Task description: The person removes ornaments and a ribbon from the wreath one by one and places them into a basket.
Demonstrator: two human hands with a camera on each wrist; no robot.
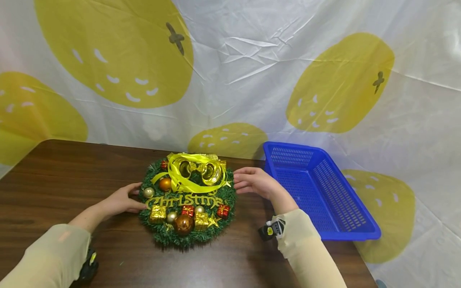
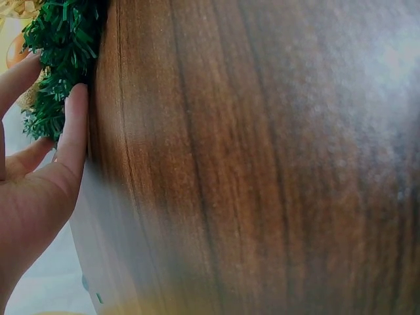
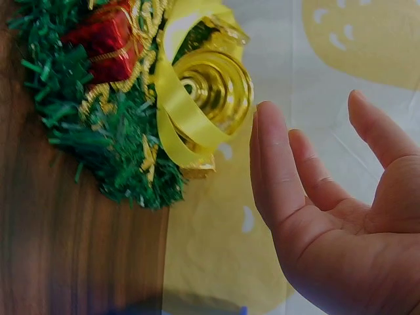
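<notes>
A round green Christmas wreath [image 1: 167, 237] lies on the brown wooden table [image 1: 108, 248]. It carries gold bells [image 1: 212, 173], a looped yellow ribbon [image 1: 187, 186], gold lettering [image 1: 183, 200], baubles and small red and gold gift boxes. My left hand [image 1: 120, 200] is at the wreath's left edge; its extended thumb and fingers [image 2: 75, 118] touch the green tinsel in the left wrist view. On the opposite side, my right hand [image 1: 257, 183] has its fingers extended close to the rim. The right wrist view shows that hand [image 3: 328, 223] holding nothing, apart from the tinsel.
A blue plastic basket [image 1: 360, 236] with perforated sides stands at the table's right side, just beyond my right hand. Behind the table hangs a pale curtain [image 1: 234, 80] printed with large yellow fruit shapes. The table's back edge runs along it.
</notes>
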